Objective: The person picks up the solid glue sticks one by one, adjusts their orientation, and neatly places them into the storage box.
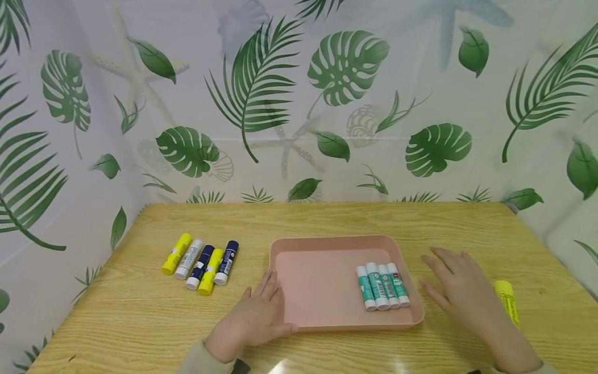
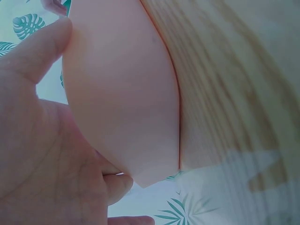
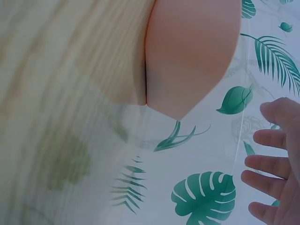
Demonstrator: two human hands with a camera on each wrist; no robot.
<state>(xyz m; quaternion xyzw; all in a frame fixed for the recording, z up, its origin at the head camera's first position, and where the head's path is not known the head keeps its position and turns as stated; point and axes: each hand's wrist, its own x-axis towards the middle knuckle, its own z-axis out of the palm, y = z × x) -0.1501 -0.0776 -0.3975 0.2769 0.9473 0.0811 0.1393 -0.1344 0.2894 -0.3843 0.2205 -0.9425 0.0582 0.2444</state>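
Note:
My left hand (image 1: 257, 317) rests with extended fingers against the front left corner of a pink tray (image 1: 317, 285). In the left wrist view its thumb (image 2: 56, 37) touches the tray's rim. Several teal glue sticks (image 1: 383, 286) with white caps lie side by side at the tray's right end. Just right of the tray, my right hand (image 1: 467, 296) hovers with loosely spread fingers, holding nothing. The right wrist view shows it apart from the tray wall (image 3: 187, 56). A yellow glue stick (image 1: 506, 301) lies beyond that hand, partly hidden by the wrist.
Left of the tray, a loose group of glue sticks lies on the wooden table (image 1: 140, 317): yellow ones (image 1: 176, 253), a white one (image 1: 190, 258) and navy ones (image 1: 227, 262). Behind the table hangs a leaf-patterned cloth (image 1: 289, 182).

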